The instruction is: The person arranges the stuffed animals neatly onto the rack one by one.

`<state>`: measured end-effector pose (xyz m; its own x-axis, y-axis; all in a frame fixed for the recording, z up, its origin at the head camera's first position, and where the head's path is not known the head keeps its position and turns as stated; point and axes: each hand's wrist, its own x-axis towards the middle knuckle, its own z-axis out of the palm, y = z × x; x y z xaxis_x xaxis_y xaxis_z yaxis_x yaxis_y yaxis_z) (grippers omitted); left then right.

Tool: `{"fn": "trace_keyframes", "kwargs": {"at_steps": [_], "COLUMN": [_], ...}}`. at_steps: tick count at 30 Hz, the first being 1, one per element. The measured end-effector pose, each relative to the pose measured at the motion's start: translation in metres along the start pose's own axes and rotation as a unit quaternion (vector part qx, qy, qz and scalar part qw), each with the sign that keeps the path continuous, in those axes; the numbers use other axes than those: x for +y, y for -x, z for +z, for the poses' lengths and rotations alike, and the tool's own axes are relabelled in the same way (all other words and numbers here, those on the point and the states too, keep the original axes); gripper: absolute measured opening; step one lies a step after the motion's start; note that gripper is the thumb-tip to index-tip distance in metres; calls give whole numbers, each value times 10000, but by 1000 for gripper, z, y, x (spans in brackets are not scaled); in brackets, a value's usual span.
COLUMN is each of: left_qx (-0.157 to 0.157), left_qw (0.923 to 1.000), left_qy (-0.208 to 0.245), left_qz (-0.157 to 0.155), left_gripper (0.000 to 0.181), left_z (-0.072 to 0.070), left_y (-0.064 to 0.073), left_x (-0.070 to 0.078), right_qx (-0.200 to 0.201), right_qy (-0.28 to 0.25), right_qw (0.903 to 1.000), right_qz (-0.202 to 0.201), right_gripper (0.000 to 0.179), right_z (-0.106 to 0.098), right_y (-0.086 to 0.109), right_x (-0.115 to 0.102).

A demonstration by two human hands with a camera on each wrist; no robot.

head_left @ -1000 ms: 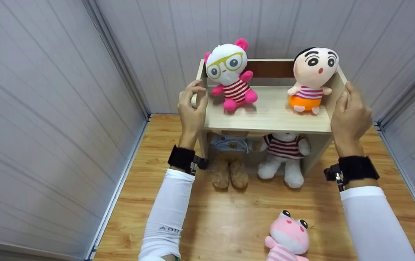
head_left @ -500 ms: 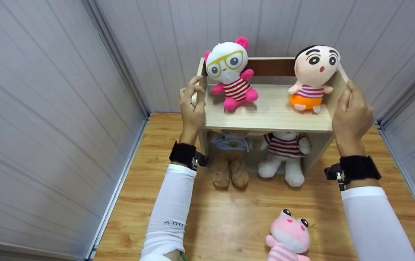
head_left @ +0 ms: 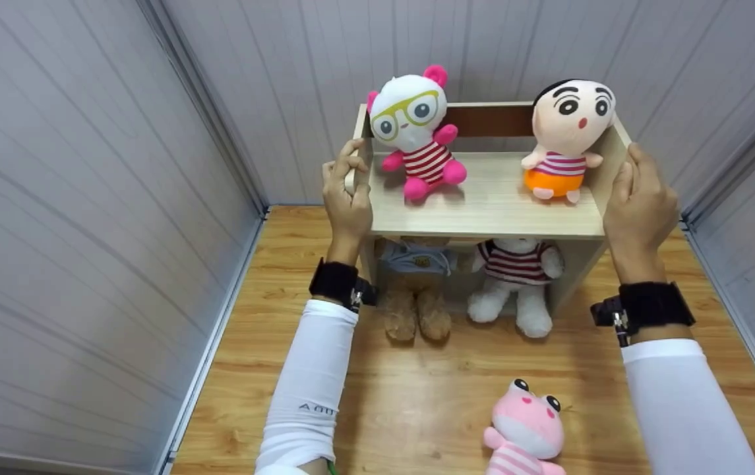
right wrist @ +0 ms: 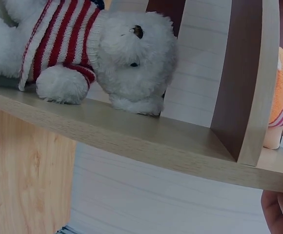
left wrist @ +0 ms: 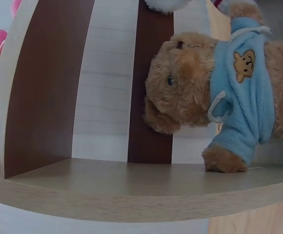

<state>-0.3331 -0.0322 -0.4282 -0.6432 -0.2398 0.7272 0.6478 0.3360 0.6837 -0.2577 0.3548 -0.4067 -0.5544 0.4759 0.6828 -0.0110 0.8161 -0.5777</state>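
A small pale wooden shelf (head_left: 483, 214) stands near the back wall. My left hand (head_left: 349, 198) grips the front edge of its left side panel, fingers curled over it. On the opposite side panel, my right hand (head_left: 642, 204) holds on with thumb and fingers. A pink and white panda plush (head_left: 417, 138) with printed glasses sits on the upper board at left. At right sits a boy doll (head_left: 565, 142) in orange shorts. Below are a brown teddy bear (left wrist: 190, 78) in a blue hoodie and a white bear (right wrist: 136, 58) in a red-striped sweater.
On the wooden floor (head_left: 417, 402) in front of the shelf lies a pink frog plush (head_left: 527, 425), partly cut off by the frame. Grey panel walls rise at the left (head_left: 87, 198), back and right (head_left: 753, 198). The lower bears' feet stick out past the shelf front.
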Motion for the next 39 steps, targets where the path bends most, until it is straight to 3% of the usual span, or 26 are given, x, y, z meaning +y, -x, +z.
{"fn": "trace_keyframes", "kwargs": {"at_steps": [4,10,17,20,28,33,37,39], "left_qx": [47,169,108,112,110,128,133,141], "left_qw": [10000,9996,9998,9998,9996,9997,9998,9998], "left_qy": [-3,-163,-185,-183,-231,-216,-141,-123], "left_qz": [30,148,61,57,107,80,76,75], "left_gripper": [40,24,27,17,16,15,21,19], "left_z": [0,0,3,3,2,0,0,0], "left_y": [0,1,-1,-2,-3,-1,1,1], "left_x": [-1,-1,0,0,-2,-1,0,0], "right_qx": [-63,-163,-366,-555,-1332,-1246,-1309,-1577], "right_qy": [84,112,5,-23,6,-301,-570,-545], "right_qw": [9999,9998,9993,9984,9908,9912,9875,9825], "right_qz": [-6,3,120,135,233,324,663,830], "right_gripper": [37,38,40,41,50,63,59,51], "right_z": [-1,-2,-6,-9,-21,-27,-32,-34], "right_y": [0,0,-2,-3,-1,26,71,96], "right_x": [1,0,0,-1,-1,7,19,28]}}
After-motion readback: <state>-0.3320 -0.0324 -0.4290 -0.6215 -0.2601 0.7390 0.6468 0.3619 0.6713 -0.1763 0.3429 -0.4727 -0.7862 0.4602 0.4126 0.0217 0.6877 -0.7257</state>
